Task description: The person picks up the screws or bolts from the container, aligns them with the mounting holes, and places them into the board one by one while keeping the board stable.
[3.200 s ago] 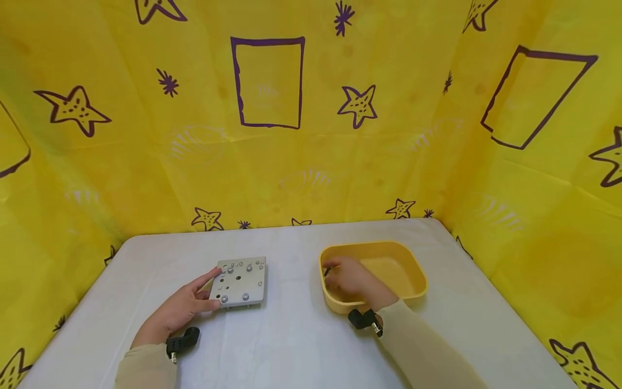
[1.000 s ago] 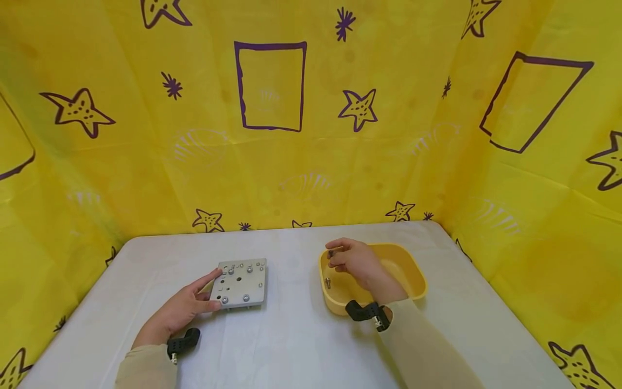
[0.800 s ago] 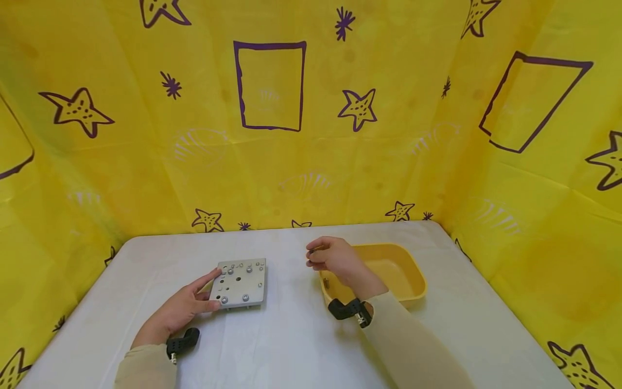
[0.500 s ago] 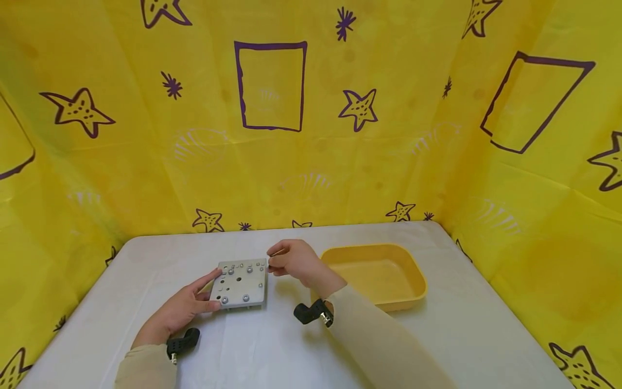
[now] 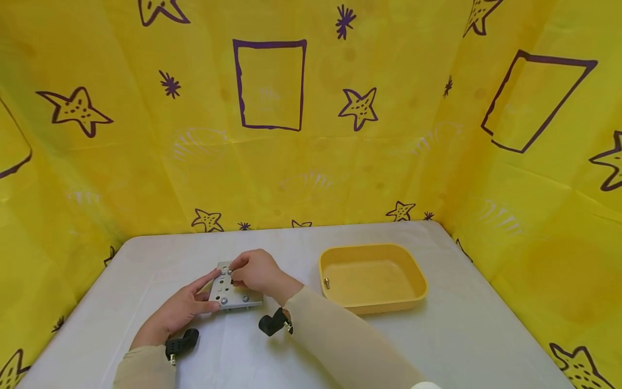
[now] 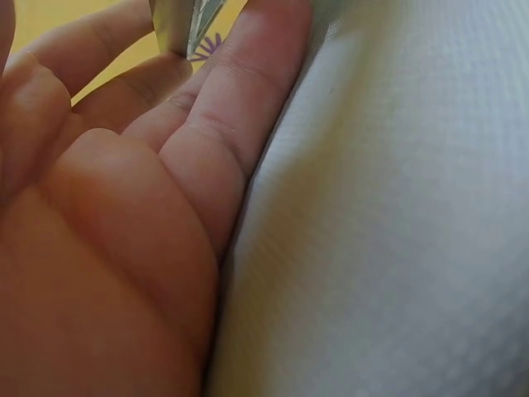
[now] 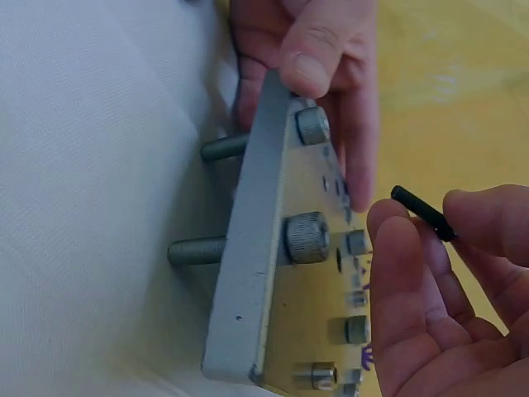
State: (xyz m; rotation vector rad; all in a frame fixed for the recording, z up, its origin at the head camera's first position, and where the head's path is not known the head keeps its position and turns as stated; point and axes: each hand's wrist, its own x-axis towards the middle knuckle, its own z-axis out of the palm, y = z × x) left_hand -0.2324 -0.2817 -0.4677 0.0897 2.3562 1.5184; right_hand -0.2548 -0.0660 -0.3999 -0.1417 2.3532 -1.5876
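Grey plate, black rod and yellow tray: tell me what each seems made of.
Grey plate: likely metal, satin, from its straight edge and muted sheen. Black rod: perhaps blackened metal, dull, dark, though too small for certainty. Yellow tray: probably moulded plastic, smooth, going by its rounded corners.

We wear a plain beige right sleeve (image 5: 340, 340). At its cuff (image 5: 298, 303) we mount a black, bent wrist unit (image 5: 272, 323) with a silver-coloured fitting (image 5: 289, 327). Well to the left of the right sleeve, we wear a matching left sleeve (image 5: 146, 370) and a second black unit (image 5: 182, 342), likewise silver-fitted.
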